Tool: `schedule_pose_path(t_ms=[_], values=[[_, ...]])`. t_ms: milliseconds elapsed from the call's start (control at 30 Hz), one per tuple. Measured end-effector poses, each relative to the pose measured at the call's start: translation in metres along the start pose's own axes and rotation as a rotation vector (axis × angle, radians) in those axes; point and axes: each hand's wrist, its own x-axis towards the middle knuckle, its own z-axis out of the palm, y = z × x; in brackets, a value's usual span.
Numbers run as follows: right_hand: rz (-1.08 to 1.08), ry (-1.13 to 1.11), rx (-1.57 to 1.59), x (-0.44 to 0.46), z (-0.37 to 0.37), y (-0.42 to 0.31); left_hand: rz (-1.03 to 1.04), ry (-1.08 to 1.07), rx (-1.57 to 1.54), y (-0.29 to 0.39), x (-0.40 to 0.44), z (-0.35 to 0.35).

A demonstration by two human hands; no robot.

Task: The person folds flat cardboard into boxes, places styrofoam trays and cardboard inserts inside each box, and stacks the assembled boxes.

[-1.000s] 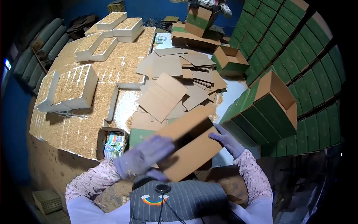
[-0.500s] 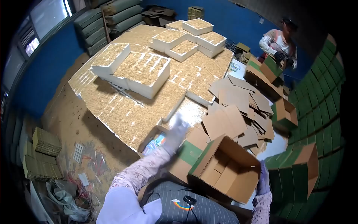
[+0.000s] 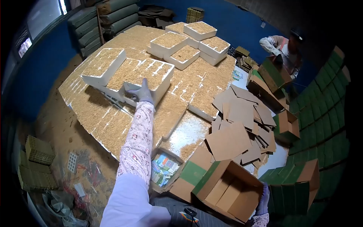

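Note:
My left hand point(image 3: 142, 94), in a pale glove, reaches over the front side of a white foam box point(image 3: 158, 95) filled with tan, grain-like material. Its fingers are spread at the box's rim; whether they press on it I cannot tell. My right hand point(image 3: 263, 199), also gloved, holds the right side of an open cardboard box point(image 3: 230, 189). This box is tilted, its inside bare and its outer side green. Left of it, a small carton point(image 3: 154, 184) holds several colourful packets point(image 3: 164, 168).
Flat cardboard pieces point(image 3: 228, 140) lie piled beyond my box. More foam boxes point(image 3: 200, 31) stand stacked at the back of the grain-covered surface. A co-worker point(image 3: 289, 51) handles a green-and-brown box point(image 3: 273, 75) at the far right. Green cartons point(image 3: 321, 102) line the right side.
My left hand has moved forward and left, from above the packets to the foam box. My right hand stays at the cardboard box. The co-worker's box has been raised and tilted.

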Motion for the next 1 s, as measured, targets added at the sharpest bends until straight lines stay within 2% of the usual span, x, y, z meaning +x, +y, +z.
schedule_pose_path(t_ms=[67, 133, 167, 233, 333, 400, 467, 500, 533, 567, 633, 667, 733, 833, 867, 933, 967, 1000], values=[[-0.039, 0.024, -0.122, -0.002, 0.003, -0.005, -0.133, -0.165, 0.080, 0.020, -0.007, -0.011], [-0.019, 0.049, -0.047, -0.006, 0.010, -0.014, -0.127, -0.269, -0.060, 0.034, -0.019, -0.025], [-0.049, 0.024, -0.058, -0.008, 0.013, -0.017, -0.186, -0.546, -0.176, 0.032, -0.017, -0.035], [-0.099, 0.002, -0.137, -0.008, 0.011, -0.019, -0.310, -0.962, -0.294, 0.021, -0.029, -0.053], [0.094, 0.005, 0.075, 0.004, 0.008, -0.020, -0.402, -1.275, -0.270, 0.025, -0.126, -0.082], [0.008, 0.020, -0.141, 0.026, -0.011, 0.008, -0.331, -1.405, -0.174, 0.023, -0.208, -0.101], [0.066, -0.026, -0.257, 0.037, -0.004, -0.014, -0.415, -1.546, -0.150, 0.023, -0.288, -0.119], [0.083, 0.078, 0.141, 0.058, -0.018, 0.035, -0.003, -1.654, 0.176, -0.006, -0.302, -0.121], [0.061, 0.186, 0.537, 0.078, -0.031, 0.083, 0.177, -1.720, 0.278, -0.022, -0.321, -0.129], [0.088, 0.172, 0.562, 0.079, -0.029, 0.061, 0.368, -1.768, 0.369, -0.038, -0.340, -0.137], [0.180, 0.059, 0.501, 0.063, -0.018, 0.013, 0.035, -1.737, 0.213, -0.041, -0.385, -0.159], [0.211, 0.005, 0.493, 0.055, -0.013, 0.003, -0.157, -1.788, 0.074, -0.054, -0.385, -0.167], [0.278, -0.079, 0.488, 0.041, -0.003, -0.011, -0.234, -1.753, 0.105, -0.074, -0.366, -0.192], [0.382, -0.103, 0.528, 0.024, 0.006, -0.025, -0.238, -1.644, 0.329, -0.056, -0.338, -0.232], [0.171, -0.232, 0.085, 0.042, -0.008, 0.005, -0.352, -1.619, 0.324, -0.036, -0.343, -0.240], [-0.301, -0.229, -0.466, 0.037, 0.000, -0.002, -0.254, -1.643, 0.306, -0.069, -0.331, -0.240], [0.085, -0.271, -0.297, 0.030, 0.005, -0.031, -0.061, -1.655, 0.376, -0.078, -0.334, -0.237], [0.207, -0.330, -0.266, 0.024, 0.005, -0.060, 0.135, -1.657, 0.440, -0.087, -0.340, -0.233]])
